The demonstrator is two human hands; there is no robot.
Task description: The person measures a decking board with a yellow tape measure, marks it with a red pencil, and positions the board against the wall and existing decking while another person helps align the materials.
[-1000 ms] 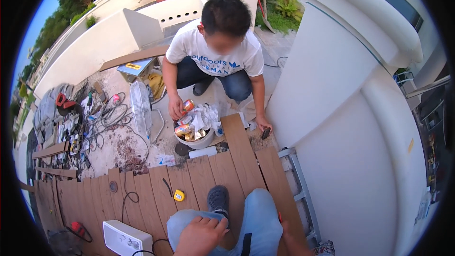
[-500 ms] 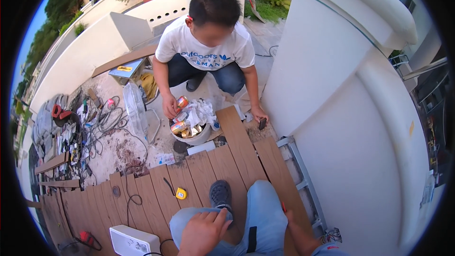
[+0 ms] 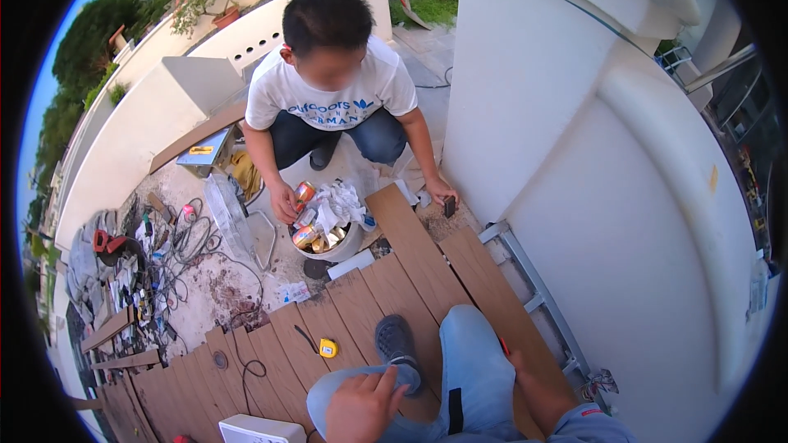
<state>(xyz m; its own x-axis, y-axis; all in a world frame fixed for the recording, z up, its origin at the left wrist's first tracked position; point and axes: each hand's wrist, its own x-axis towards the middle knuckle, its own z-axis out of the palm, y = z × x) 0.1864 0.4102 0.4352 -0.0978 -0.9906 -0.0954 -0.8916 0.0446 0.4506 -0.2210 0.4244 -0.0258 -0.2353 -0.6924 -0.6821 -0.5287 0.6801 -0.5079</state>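
My left hand (image 3: 361,407) rests at my left knee, its fingers curled and drawn together with nothing visible in them. Beside my right thigh, my right hand (image 3: 520,371) is closed on a thin red-orange object (image 3: 503,348); its lower part is hidden by the hand and leg. Brown deck boards (image 3: 355,312) lie under my shoe (image 3: 396,340). One longer board (image 3: 410,234) juts out beyond the others toward a crouching person (image 3: 332,82). That person's one hand (image 3: 444,187) holds a small dark block (image 3: 450,206), the other (image 3: 284,202) is at a bucket of rubbish (image 3: 335,250).
A yellow tape measure (image 3: 328,348) lies on the deck near a black cable (image 3: 246,361). A white box (image 3: 261,430) stands at the lower edge. Metal framing (image 3: 533,283) runs beside the white wall (image 3: 574,189). Cables and scraps (image 3: 152,279) litter the left ground.
The whole view has shifted, moving the person and bucket leftward and the near deck right and down. My hands keep nearly the same pose; the person still holds the block.
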